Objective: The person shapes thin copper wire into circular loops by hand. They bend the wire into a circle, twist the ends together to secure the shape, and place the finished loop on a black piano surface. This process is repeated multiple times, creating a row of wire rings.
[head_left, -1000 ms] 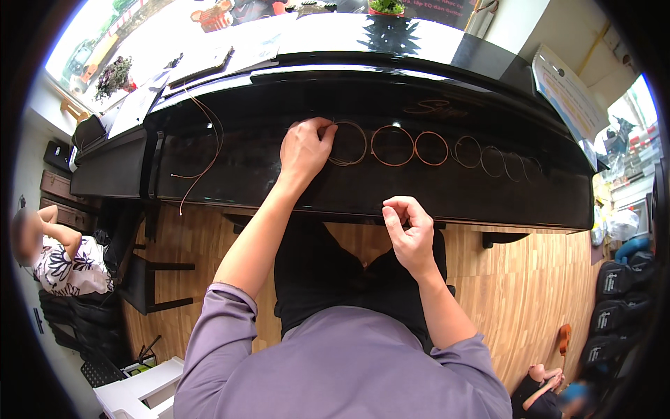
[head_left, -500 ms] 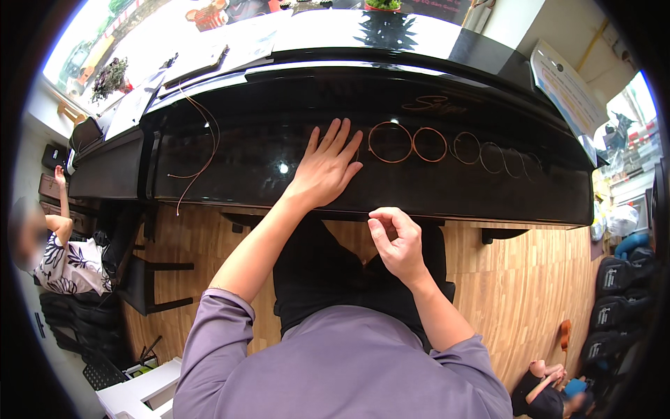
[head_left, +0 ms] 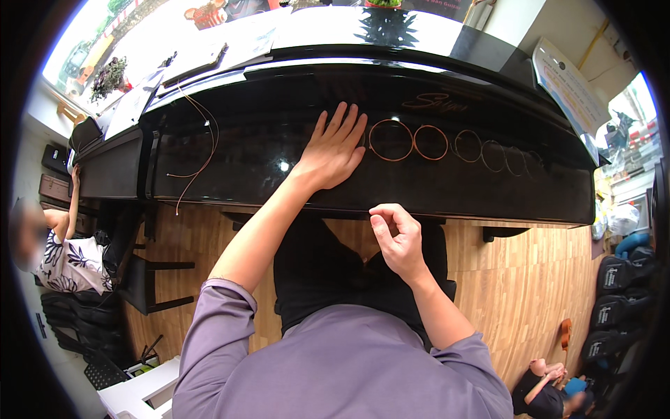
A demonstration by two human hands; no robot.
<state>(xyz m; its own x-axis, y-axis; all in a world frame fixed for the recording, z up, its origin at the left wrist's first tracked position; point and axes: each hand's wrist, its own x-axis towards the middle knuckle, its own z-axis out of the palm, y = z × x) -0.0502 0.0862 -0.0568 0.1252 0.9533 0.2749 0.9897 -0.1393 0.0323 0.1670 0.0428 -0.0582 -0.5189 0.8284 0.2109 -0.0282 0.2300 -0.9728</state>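
My left hand (head_left: 331, 151) lies flat on a glossy black piano lid (head_left: 244, 160), fingers stretched away from me. Whatever is beneath its palm is hidden. Just right of its fingertips rest two copper-coloured coiled strings (head_left: 391, 160) side by side. Thinner silvery coiled strings (head_left: 479, 146) continue the row to the right, some overlapping. Farther left, a copper-coloured string (head_left: 217, 133) lies loosely curved, its end hanging over the lid's front edge. My right hand (head_left: 399, 243) hovers at that edge, fingers curled toward the thumb; anything inside them is too small or hidden to make out.
Papers (head_left: 248, 42) and a dark folder lie on the piano top, with a potted plant (head_left: 384, 3) behind. A spiral-bound booklet (head_left: 569, 84) stands at right. Another person (head_left: 73, 258) sits at left; one more person (head_left: 541, 391) is low right, near black bags (head_left: 614, 311).
My left hand has slid slightly away from me and to the right, its thumb drawn in closer. My right hand is nearly still. The person at left has lowered a hand.
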